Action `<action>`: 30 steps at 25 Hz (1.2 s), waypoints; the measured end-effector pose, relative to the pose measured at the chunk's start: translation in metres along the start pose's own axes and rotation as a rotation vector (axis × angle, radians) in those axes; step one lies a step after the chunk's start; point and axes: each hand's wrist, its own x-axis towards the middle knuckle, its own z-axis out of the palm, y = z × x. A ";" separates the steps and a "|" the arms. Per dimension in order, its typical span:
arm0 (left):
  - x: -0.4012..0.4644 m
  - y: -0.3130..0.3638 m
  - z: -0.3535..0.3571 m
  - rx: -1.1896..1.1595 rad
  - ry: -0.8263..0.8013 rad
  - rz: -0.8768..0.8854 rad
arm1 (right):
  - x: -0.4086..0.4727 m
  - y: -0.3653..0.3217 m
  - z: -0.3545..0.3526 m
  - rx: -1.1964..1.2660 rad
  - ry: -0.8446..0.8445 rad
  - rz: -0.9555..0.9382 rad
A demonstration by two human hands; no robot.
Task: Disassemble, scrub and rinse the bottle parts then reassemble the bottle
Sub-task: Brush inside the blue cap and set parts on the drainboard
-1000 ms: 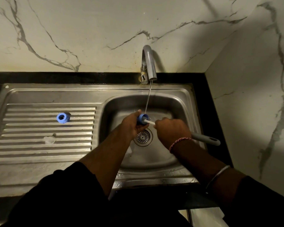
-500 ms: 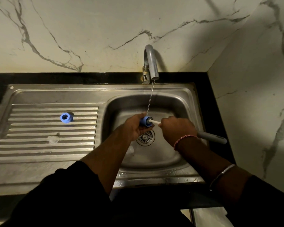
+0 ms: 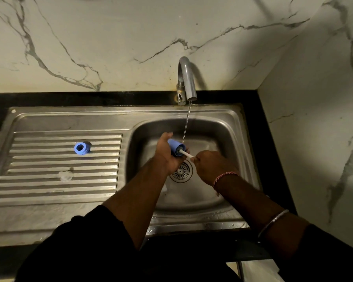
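My left hand (image 3: 167, 155) grips a small blue bottle body (image 3: 175, 147) over the sink bowl, its open mouth tilted right, under a thin stream of water. My right hand (image 3: 210, 165) holds a bottle brush (image 3: 185, 154) by its white stem; the bristle head sits inside the bottle mouth, and the handle is hidden behind my hand. A blue ring-shaped cap (image 3: 82, 148) lies on the ribbed drainboard at the left. A small clear part (image 3: 66, 176) rests nearer me on the same drainboard.
The steel sink (image 3: 228, 127) has a drain strainer (image 3: 180, 171) below my hands. The curved tap (image 3: 186, 78) runs above the bowl. Marble walls close the back and right; a black counter strip borders the sink.
The bottle has tipped so more of its blue side shows. My right hand has slid up the brush, and its grey handle no longer sticks out to the right.
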 end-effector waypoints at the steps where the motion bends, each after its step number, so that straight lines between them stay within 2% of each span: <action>1: 0.003 0.001 -0.002 0.062 0.017 -0.005 | 0.000 0.003 -0.001 -0.104 0.024 -0.051; 3: 0.006 -0.001 -0.007 0.152 0.100 -0.014 | -0.004 0.011 -0.009 -0.305 0.086 -0.140; 5: 0.008 -0.005 -0.010 0.160 0.125 0.011 | -0.002 0.016 -0.016 -0.362 0.116 -0.133; 9: 0.001 -0.007 -0.002 0.039 0.102 0.036 | -0.003 0.006 -0.002 -0.304 0.103 -0.097; 12: 0.001 -0.003 0.001 0.054 0.097 0.037 | 0.004 0.014 -0.008 -0.154 0.025 -0.005; 14: -0.001 -0.002 -0.002 0.111 0.071 0.010 | 0.006 0.015 -0.012 -0.222 0.068 -0.007; 16: -0.001 0.002 -0.005 0.142 0.078 -0.003 | 0.001 0.005 -0.009 -0.327 0.085 -0.092; 17: 0.001 0.004 -0.006 0.145 0.084 0.005 | -0.001 0.004 -0.009 -0.329 0.082 -0.123; 21: -0.002 0.007 -0.007 0.161 0.076 -0.020 | 0.005 0.013 -0.019 -0.308 0.116 -0.048; 24: -0.005 0.009 -0.005 0.159 0.064 -0.016 | -0.001 0.010 -0.018 -0.342 0.109 -0.127; 27: -0.007 0.009 -0.001 0.177 0.064 -0.024 | 0.002 0.017 -0.025 -0.313 0.092 -0.060; 30: -0.007 0.009 0.002 0.226 0.090 -0.015 | -0.002 0.009 -0.022 -0.371 0.112 -0.118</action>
